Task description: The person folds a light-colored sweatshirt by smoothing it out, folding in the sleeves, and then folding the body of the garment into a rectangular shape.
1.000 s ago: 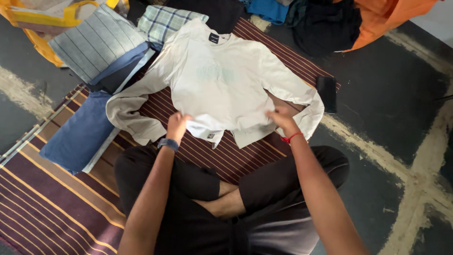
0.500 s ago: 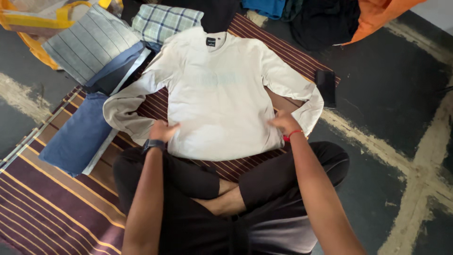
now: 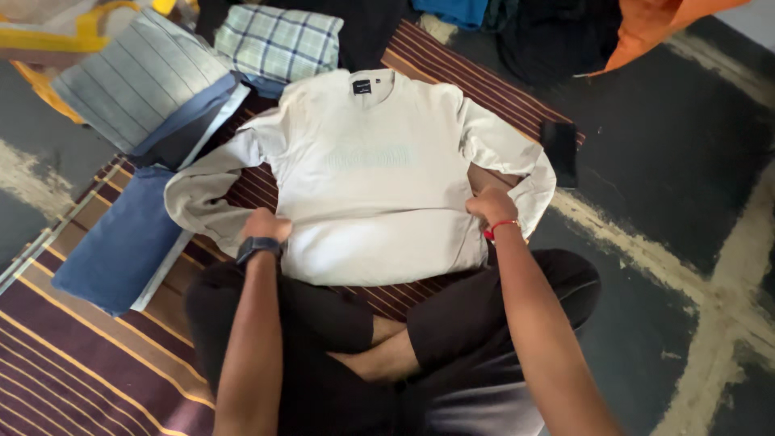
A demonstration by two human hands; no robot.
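A cream long-sleeved sweatshirt (image 3: 371,173) lies flat, front up, on a maroon striped mat (image 3: 89,355). Its collar points away from me and both sleeves are bent inward. My left hand (image 3: 265,225), with a dark watch on the wrist, grips the shirt's left side near the hem. My right hand (image 3: 490,207), with a red thread on the wrist, grips the right side by the sleeve cuff. My crossed legs in black trousers (image 3: 452,311) sit just below the hem.
Folded clothes lie at the left: a blue piece (image 3: 121,242), a grey striped piece (image 3: 137,77) and a checked piece (image 3: 278,40). A black phone (image 3: 559,149) rests at the mat's right edge. Dark and orange fabrics (image 3: 581,32) are heaped at the top right.
The hem was bunched and folded up a second ago. Both hands have drawn it down toward me and spread the body flat, then moved out to the shirt's sides.
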